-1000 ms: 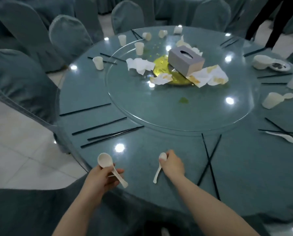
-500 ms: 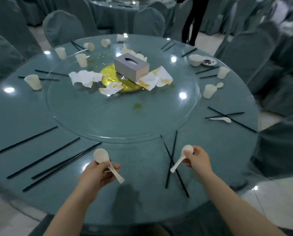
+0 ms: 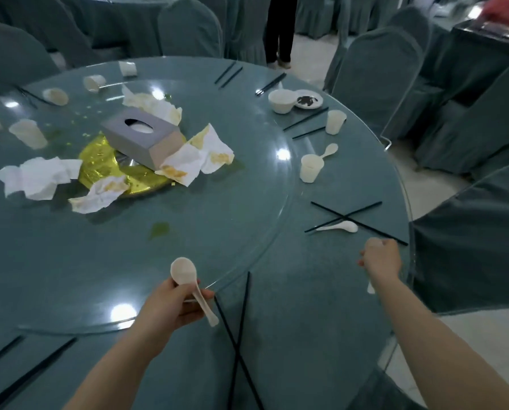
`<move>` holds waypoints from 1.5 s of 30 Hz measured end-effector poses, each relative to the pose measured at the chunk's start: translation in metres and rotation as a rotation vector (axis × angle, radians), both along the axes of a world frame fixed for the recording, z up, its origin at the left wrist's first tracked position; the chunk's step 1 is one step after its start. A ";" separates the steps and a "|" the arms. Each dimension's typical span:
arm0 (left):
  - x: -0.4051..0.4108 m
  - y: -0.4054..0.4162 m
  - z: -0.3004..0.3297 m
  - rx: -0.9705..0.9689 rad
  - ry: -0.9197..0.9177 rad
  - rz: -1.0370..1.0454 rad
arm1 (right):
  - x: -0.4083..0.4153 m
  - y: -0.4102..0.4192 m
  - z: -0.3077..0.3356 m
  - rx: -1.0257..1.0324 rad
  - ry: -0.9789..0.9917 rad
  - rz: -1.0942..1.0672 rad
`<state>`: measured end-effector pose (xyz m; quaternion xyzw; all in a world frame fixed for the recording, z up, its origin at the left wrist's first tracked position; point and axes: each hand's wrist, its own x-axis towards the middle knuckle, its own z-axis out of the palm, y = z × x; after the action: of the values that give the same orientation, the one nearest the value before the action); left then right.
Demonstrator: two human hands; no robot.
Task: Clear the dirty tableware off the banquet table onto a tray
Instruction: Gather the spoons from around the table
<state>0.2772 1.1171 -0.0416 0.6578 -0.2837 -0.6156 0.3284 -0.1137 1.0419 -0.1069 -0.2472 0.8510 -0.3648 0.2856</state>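
My left hand (image 3: pixel 170 306) grips a white spoon (image 3: pixel 185 273) by its handle, bowl up, over the near edge of the glass turntable (image 3: pixel 217 220). Near the table's right edge my right hand (image 3: pixel 380 260) is curled round a second white spoon, of which only the handle tip (image 3: pixel 370 288) shows below the wrist. Just beyond that hand a third white spoon (image 3: pixel 340 226) lies under crossed black chopsticks (image 3: pixel 347 216). Farther along the rim stand a white cup (image 3: pixel 310 168) with a small spoon (image 3: pixel 330 150), another cup (image 3: pixel 335 121), a bowl (image 3: pixel 282 100) and a saucer (image 3: pixel 308 99).
A grey tissue box (image 3: pixel 142 137), stained napkins (image 3: pixel 197 156) and a yellow spill sit mid-turntable, with several cups (image 3: pixel 28 133) at the far left. Crossed chopsticks (image 3: pixel 238 335) lie near me. Covered chairs (image 3: pixel 374 81) ring the table; a person's legs (image 3: pixel 278 28) stand beyond.
The view has swung right along the table. My right hand has carried its spoon right toward the table's edge, close to the lying spoon. My left hand still holds its spoon.
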 end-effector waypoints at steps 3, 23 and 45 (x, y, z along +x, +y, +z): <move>-0.006 -0.021 0.001 0.013 -0.013 -0.007 | -0.010 -0.035 -0.010 0.124 0.110 0.019; 0.029 -0.015 0.023 0.019 -0.074 0.066 | 0.031 -0.068 -0.036 0.074 0.153 0.094; 0.048 0.048 0.043 -0.012 -0.062 0.147 | 0.112 -0.004 -0.035 0.053 0.086 0.432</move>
<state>0.3254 1.1656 0.0018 0.6936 -0.2485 -0.5676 0.3675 -0.0022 1.0384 -0.1414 -0.4314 0.7990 -0.2618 0.3270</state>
